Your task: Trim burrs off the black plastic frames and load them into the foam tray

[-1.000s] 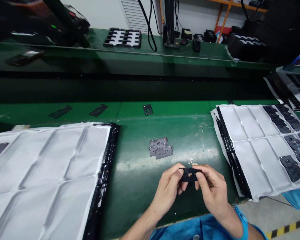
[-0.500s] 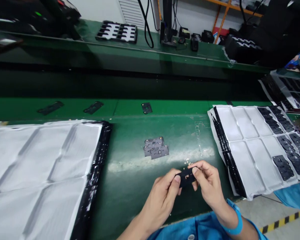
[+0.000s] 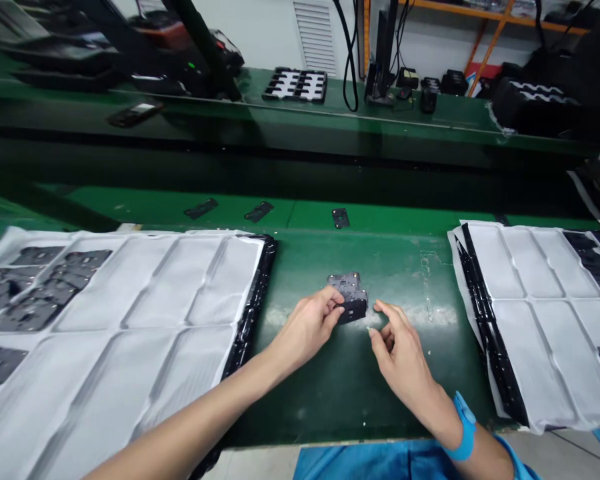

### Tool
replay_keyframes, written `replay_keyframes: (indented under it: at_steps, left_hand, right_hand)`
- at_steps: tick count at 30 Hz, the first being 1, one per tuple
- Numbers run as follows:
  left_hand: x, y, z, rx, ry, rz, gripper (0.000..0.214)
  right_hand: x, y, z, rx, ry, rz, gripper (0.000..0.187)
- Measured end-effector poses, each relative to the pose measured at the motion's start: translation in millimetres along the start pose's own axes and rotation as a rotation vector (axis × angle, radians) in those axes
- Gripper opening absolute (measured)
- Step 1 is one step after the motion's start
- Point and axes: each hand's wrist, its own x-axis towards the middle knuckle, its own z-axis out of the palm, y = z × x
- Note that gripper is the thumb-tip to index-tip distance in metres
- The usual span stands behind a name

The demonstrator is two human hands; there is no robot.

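Left hand (image 3: 307,325) pinches a plate (image 3: 354,311) at the pile (image 3: 347,283); right hand (image 3: 400,345), fingers parted, is beside it. Three loose plates (image 3: 259,212) lie beyond; both trays (image 3: 137,267) look part-filled.

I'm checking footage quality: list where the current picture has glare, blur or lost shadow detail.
Head view: dark equipment at upper left is smeared; head view: highlights speckle the glossy black edge of the left tray, and a pale band, glare or wear, marks the green tabletop; head view: the black plate in the left hand shows little detail.
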Motion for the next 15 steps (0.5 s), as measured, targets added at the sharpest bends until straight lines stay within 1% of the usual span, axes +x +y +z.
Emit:
replay_keyframes:
  at_steps: [4, 6, 8, 10, 13, 15]
  left_hand:
    - [8.1, -7.4, -4.6, 0.111, 0.049, 0.002, 0.013]
    - [14.8, -8.8, -12.6, 0.237, 0.059, 0.007, 0.017]
    - [28.9, -9.6, -22.5, 0.359, 0.061, 0.014, 0.019]
    - [51.0, -8.7, -32.3, 0.414, 0.055, 0.018, 0.016]
    - [92.9, -1.6, -44.2, 0.448, 0.043, 0.032, 0.012]
    - [123.1, 5.4, -49.0, 0.461, 0.050, 0.040, 0.016]
  right_hand:
    - [-1.6, 4.4, -0.7, -0.037, 0.033, -0.029, 0.039]
    - [-3.2, 7.3, -3.5, -0.024, 0.048, -0.032, 0.037]
    - [-4.3, 10.3, -6.7, -0.003, 0.056, -0.036, 0.035]
    - [-5.6, 12.5, -9.5, 0.010, 0.058, -0.037, 0.035]
    - [-10.6, 10.9, -12.4, 0.009, 0.065, -0.028, 0.034]
    - [-15.0, 6.1, -13.8, 0.006, 0.066, -0.024, 0.034]
